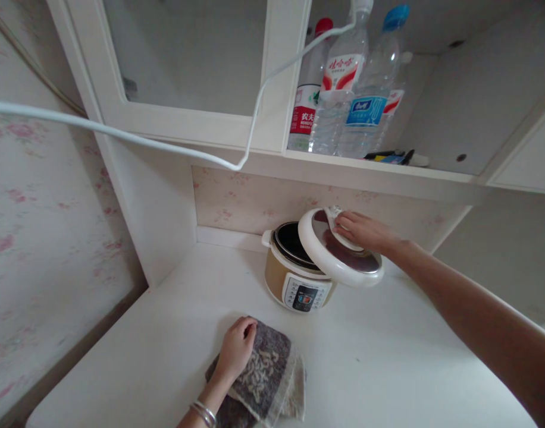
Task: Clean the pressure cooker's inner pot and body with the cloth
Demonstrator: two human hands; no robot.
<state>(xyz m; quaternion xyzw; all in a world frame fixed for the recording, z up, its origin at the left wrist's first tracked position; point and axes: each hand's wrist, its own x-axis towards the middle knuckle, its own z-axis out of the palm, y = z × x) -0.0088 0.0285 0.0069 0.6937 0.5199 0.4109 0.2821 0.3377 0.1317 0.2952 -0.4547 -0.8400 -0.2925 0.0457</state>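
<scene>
Right fingers (345, 221) grip round white plastic lid (357, 277), tilted over gold cylindrical cooker (276, 278), right side; left fingers (247, 324) curled on grey patterned cloth (275, 364), hold unclear

Cooker (276, 274) gold and white; cloth (272, 362) grey-brown, cream pattern; wallpaper (18, 196) pink-flowered; bottle caps (396, 16) red, white, blue.

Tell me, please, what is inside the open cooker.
Inside the cooker, the dark wall of an inner pot shows. The tilted lid in the right hand hides the rest; any contents cannot be seen.

Home kitchen: cooker (279, 274), cabinets (183, 132), floral wallpaper (22, 238).
</scene>
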